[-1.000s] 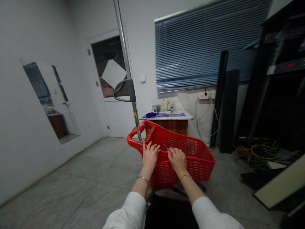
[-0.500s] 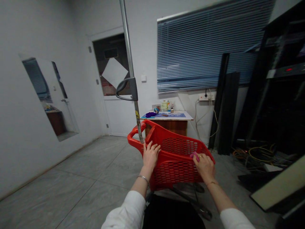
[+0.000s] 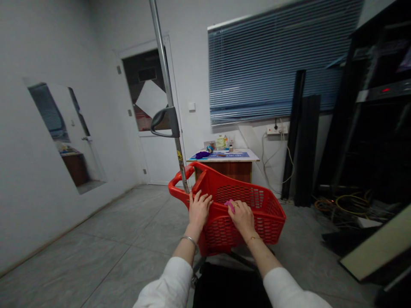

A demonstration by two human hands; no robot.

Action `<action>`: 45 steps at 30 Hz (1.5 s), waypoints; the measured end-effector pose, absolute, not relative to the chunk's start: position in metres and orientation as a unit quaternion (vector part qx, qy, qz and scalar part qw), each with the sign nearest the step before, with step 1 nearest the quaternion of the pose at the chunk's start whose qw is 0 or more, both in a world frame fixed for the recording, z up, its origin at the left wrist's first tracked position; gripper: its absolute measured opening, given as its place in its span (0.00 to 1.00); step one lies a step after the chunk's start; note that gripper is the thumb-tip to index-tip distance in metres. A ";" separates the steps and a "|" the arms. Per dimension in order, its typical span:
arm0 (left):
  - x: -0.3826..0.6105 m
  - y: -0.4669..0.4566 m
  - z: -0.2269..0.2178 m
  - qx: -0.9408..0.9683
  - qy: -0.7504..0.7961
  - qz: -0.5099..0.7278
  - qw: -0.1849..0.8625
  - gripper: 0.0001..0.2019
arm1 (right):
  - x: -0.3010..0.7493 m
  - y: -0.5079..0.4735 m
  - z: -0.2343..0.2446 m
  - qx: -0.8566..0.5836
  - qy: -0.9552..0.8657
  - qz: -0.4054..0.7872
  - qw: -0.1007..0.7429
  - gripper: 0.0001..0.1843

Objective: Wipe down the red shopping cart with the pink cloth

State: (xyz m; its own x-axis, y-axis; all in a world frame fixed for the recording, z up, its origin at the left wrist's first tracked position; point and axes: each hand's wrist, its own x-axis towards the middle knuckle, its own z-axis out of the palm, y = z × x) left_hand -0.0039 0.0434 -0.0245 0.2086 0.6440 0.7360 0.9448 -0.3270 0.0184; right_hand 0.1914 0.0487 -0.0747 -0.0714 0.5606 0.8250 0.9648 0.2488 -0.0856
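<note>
A red plastic basket cart point(image 3: 257, 216) stands on the tiled floor in front of me, with a metal pole point(image 3: 167, 98) rising from its left end. My left hand point(image 3: 198, 210) rests flat on the near rim at the left corner, fingers spread. My right hand point(image 3: 242, 216) lies on the same rim further right, closed on a small pink cloth point(image 3: 230, 204) pressed against the rim. A grey handle point(image 3: 163, 122) sticks out from the pole at mid height.
A small wooden table point(image 3: 224, 160) with bottles and a purple item stands against the far wall under blue blinds point(image 3: 272, 64). Black panels point(image 3: 303, 141), a dark rack point(image 3: 379, 107) and tangled cables point(image 3: 346, 205) fill the right side. A door point(image 3: 154, 128) is behind the pole.
My right hand with the pink cloth slid along the near rim to the right corner, then came back to the middle. My left hand stayed on the left corner.
</note>
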 end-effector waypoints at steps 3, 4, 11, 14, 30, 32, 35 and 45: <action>-0.004 0.045 -0.026 -0.746 -0.530 -0.338 0.221 0.13 | 0.230 0.048 -0.084 -0.562 -0.684 -0.268 0.381 0.15; -0.004 0.046 -0.026 -0.745 -0.529 -0.341 0.220 0.13 | 0.244 0.048 -0.087 -0.564 -0.680 -0.275 0.379 0.16; 0.004 0.047 -0.031 -0.739 -0.521 -0.366 0.220 0.13 | 0.290 0.044 -0.099 -0.601 -0.629 -0.313 0.379 0.17; 0.007 0.045 -0.029 -0.738 -0.520 -0.369 0.223 0.12 | 0.253 0.044 -0.090 -0.607 -0.622 -0.309 0.386 0.17; 0.002 0.042 -0.026 -0.742 -0.513 -0.372 0.221 0.11 | 0.266 0.042 -0.090 -0.560 -0.676 -0.284 0.387 0.16; 0.003 0.041 -0.025 -0.742 -0.512 -0.374 0.215 0.11 | 0.287 0.041 -0.095 -0.574 -0.661 -0.295 0.384 0.16; 0.005 0.042 -0.025 -0.740 -0.514 -0.379 0.211 0.11 | 0.293 0.040 -0.097 -0.608 -0.625 -0.305 0.384 0.17; 0.003 0.042 -0.027 -0.738 -0.520 -0.367 0.224 0.12 | 0.176 0.047 -0.067 -0.578 -0.660 -0.253 0.408 0.16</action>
